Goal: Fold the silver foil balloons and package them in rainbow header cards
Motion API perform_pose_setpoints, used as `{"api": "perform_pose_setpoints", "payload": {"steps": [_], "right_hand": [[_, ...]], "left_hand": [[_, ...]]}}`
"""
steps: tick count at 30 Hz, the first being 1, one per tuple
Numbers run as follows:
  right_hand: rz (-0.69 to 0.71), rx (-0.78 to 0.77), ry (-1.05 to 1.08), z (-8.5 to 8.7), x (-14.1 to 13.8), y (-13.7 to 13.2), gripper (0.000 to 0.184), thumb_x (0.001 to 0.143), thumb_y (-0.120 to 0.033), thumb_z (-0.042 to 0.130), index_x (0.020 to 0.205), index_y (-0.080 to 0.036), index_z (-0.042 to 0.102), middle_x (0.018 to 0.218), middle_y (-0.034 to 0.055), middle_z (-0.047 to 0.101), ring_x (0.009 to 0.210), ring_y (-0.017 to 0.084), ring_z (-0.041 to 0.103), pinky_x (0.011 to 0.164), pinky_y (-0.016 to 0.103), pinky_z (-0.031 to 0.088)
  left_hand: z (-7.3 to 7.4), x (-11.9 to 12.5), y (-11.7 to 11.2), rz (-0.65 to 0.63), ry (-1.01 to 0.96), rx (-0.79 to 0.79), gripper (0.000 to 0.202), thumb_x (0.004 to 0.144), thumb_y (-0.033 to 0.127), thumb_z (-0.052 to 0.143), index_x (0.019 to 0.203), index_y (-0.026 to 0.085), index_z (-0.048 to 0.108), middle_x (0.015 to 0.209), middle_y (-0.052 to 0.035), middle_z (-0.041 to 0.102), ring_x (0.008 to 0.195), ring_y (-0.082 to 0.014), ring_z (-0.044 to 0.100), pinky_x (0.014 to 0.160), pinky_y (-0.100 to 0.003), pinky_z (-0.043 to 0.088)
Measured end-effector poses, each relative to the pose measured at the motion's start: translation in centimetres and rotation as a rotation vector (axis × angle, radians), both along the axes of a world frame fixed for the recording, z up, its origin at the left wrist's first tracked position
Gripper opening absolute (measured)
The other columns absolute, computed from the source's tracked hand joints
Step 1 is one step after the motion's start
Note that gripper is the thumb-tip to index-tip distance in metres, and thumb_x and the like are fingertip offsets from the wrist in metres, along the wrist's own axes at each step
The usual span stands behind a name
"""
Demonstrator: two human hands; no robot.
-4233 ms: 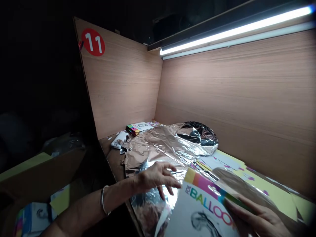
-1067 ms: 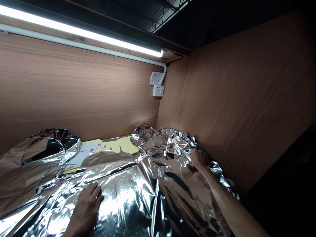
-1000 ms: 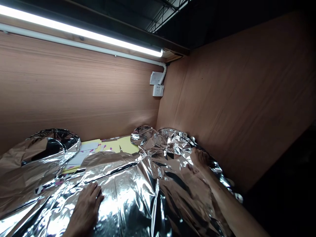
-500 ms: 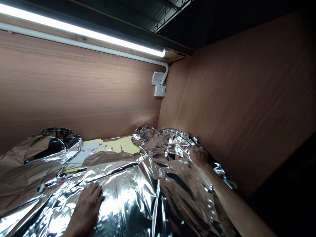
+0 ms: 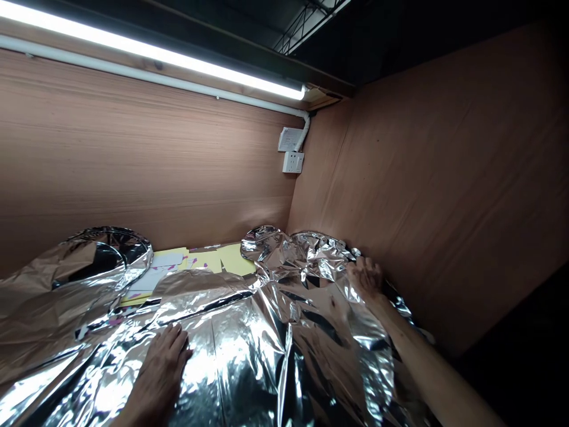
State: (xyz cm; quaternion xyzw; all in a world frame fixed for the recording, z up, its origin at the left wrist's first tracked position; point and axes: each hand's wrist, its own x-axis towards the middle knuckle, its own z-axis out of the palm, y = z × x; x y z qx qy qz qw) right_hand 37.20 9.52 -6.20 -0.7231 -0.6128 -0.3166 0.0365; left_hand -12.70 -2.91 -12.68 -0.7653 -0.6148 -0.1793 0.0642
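Our left hand [image 5: 162, 370] lies flat and open on the silver foil sheet [image 5: 249, 350]. Our right hand [image 5: 367, 279] meets its crumpled edge below the wall socket [image 5: 293, 161], grasp not discernible. We judge the foil light, slick and crease-prone, best held by its edges.

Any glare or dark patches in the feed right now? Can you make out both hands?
Head view: tube light blown out; hard glare on the foil balloon beside the left hand; right hand lit but partly lost in creases; top and right margins black.
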Motion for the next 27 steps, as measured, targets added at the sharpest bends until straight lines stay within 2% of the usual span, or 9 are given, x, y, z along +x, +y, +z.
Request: {"api": "perform_pose_setpoints", "payload": {"steps": [3,6,9,15,19,23,25,27], "right_hand": [[0.012,-0.003,0.0,0.2,0.0,-0.2,0.007,0.082,-0.014,0.054,0.084,-0.011,0.06,0.091,0.0097,0.059,0.088,0.021,0.052,0.076,0.035,0.04],[-0.008,-0.018,0.009,0.3,0.0,0.3,0.012,0.084,-0.023,0.056,0.081,-0.012,0.058,0.084,0.0048,0.058,0.081,0.017,0.053,0.073,0.032,0.042],[-0.027,-0.023,0.017,0.3,-0.3,0.8,0.017,0.086,-0.028,0.056,0.081,-0.011,0.058,0.083,0.0035,0.058,0.079,0.015,0.055,0.074,0.032,0.044],[-0.041,-0.014,0.032,0.4,-1.2,0.3,0.016,0.087,-0.026,0.055,0.087,-0.011,0.058,0.086,0.0038,0.059,0.081,0.015,0.056,0.073,0.032,0.046],[-0.032,-0.004,0.045,1.5,-2.0,-0.4,0.011,0.087,-0.02,0.053,0.084,-0.011,0.058,0.087,0.0047,0.058,0.075,0.015,0.056,0.066,0.029,0.045],[0.087,0.046,0.044,2.9,-5.0,-1.7,0.017,0.085,-0.006,0.042,0.078,-0.01,0.057,0.081,0.0097,0.057,0.071,0.019,0.055,0.058,0.028,0.037],[0.195,0.07,0.037,3.1,-7.8,-2.6,0.019,0.084,-0.005,0.04,0.077,-0.011,0.057,0.079,0.0104,0.057,0.071,0.02,0.054,0.058,0.029,0.036],[0.321,0.079,0.028,2.9,-11.0,-3.8,0.018,0.085,-0.007,0.043,0.075,-0.012,0.057,0.073,0.0085,0.056,0.068,0.019,0.053,0.06,0.031,0.036]], "left_hand": [[-0.1,0.0,0.0,0.0,-0.001,0.004,0.032,0.084,0.032,0.044,0.103,0.017,0.065,0.12,-0.0121,0.058,0.117,-0.0302,0.048,0.099,-0.05,0.038],[0.0,0.0,-0.2,0.005,0.001,0.002,0.033,0.085,0.033,0.043,0.105,0.018,0.064,0.12,-0.0112,0.057,0.117,-0.0294,0.048,0.099,-0.048,0.038],[0.2,0.1,-0.4,0.008,-0.007,0.011,0.033,0.086,0.033,0.041,0.106,0.019,0.064,0.122,-0.0108,0.056,0.117,-0.029,0.048,0.099,-0.047,0.038],[0.0,0.0,-0.5,0.01,-0.017,0.027,0.033,0.086,0.032,0.042,0.106,0.019,0.064,0.121,-0.0106,0.057,0.117,-0.0291,0.048,0.099,-0.048,0.038],[0.0,0.1,-0.4,-0.001,-0.028,0.004,0.032,0.086,0.032,0.042,0.105,0.018,0.064,0.121,-0.0109,0.056,0.118,-0.0289,0.048,0.1,-0.049,0.037],[1.0,0.3,-0.5,-0.016,-0.074,-0.023,0.032,0.084,0.032,0.043,0.102,0.017,0.065,0.119,-0.012,0.058,0.116,-0.0295,0.048,0.1,-0.049,0.035],[2.1,0.6,-0.7,-0.031,-0.133,-0.041,0.031,0.083,0.031,0.041,0.096,0.017,0.066,0.114,-0.0115,0.061,0.112,-0.0282,0.052,0.096,-0.046,0.039],[3.6,1.3,-1.0,-0.027,-0.202,-0.023,0.031,0.084,0.031,0.039,0.088,0.018,0.067,0.103,-0.0086,0.065,0.101,-0.0242,0.057,0.089,-0.038,0.045]]}}
